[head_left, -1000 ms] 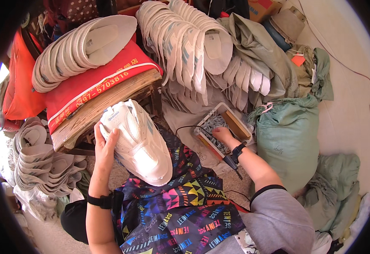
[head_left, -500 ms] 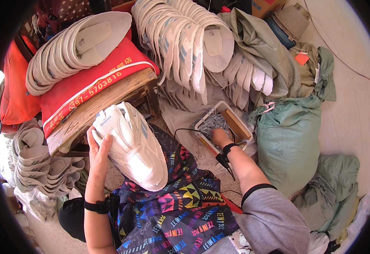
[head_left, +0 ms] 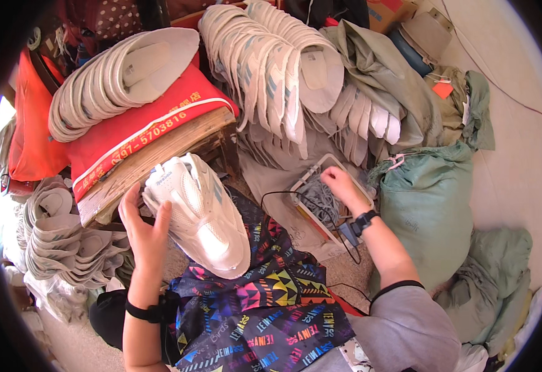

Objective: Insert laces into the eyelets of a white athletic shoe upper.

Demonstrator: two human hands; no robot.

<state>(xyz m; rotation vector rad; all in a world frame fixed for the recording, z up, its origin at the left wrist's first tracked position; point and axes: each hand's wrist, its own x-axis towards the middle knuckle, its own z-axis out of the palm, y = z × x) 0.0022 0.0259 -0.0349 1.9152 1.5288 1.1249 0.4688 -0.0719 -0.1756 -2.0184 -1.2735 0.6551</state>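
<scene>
A white sneaker upper (head_left: 206, 217), with mesh and grey-blue trim, lies tilted across my lap on a dark patterned apron (head_left: 271, 297). My left hand (head_left: 145, 226) is beside its left edge, thumb and fingers apart and not closed round it. Over to the right, my right hand (head_left: 343, 187) is above a white plastic basket (head_left: 295, 186). Its fingers are bent together in a pinch; whatever is between them, I cannot make out. Tangled grey-blue shoelaces (head_left: 322, 199) fill the basket below that hand.
Nested shoe uppers (head_left: 97, 93) rest on a red bag (head_left: 153, 130) upon a wooden bench (head_left: 159, 158). More stacked uppers (head_left: 258, 68) stand behind, others (head_left: 60, 242) at left. A full green sack (head_left: 426, 211) stands right of the basket. A black cable (head_left: 271, 193) crosses the basket.
My right hand has risen out of the laces toward the basket's far right side. My left hand has loosened from the upper, its fingers now apart.
</scene>
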